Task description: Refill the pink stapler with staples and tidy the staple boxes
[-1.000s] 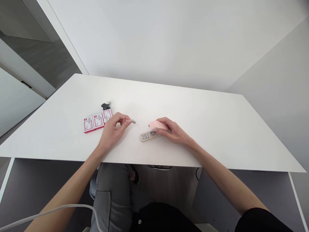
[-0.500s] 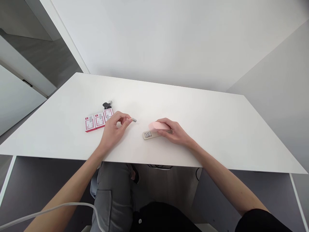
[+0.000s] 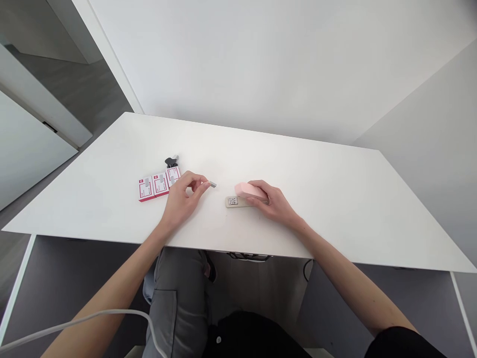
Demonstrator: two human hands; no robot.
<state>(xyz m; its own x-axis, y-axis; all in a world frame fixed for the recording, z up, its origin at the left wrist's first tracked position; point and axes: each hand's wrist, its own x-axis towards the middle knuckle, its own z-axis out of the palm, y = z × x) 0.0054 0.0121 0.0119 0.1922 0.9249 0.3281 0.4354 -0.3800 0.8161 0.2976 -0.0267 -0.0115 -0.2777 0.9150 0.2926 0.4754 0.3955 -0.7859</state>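
Observation:
My left hand (image 3: 186, 196) pinches a short grey staple strip (image 3: 212, 184) between thumb and fingertips, just above the table. The strip's far end points right, toward a pink stapler (image 3: 246, 190) that stands a little apart from it. My right hand (image 3: 274, 201) is wrapped round the stapler's rear and grips its pink upper arm. Below lies its cream base (image 3: 240, 202), with a square metal anvil plate (image 3: 232, 201) at the left end. The hinge end is hidden by my right fingers.
Left of my left hand are red-and-white staple boxes (image 3: 146, 187) in a row, with small grey strips on top. Behind them lies a black staple remover (image 3: 171, 161). A white wall borders the table's (image 3: 316, 174) back edge. A white cable (image 3: 108, 312) crosses my left forearm.
The camera view has shifted slightly, moving the scene to the right. The stapler's base sits at a slightly different angle. Both hands keep their holds.

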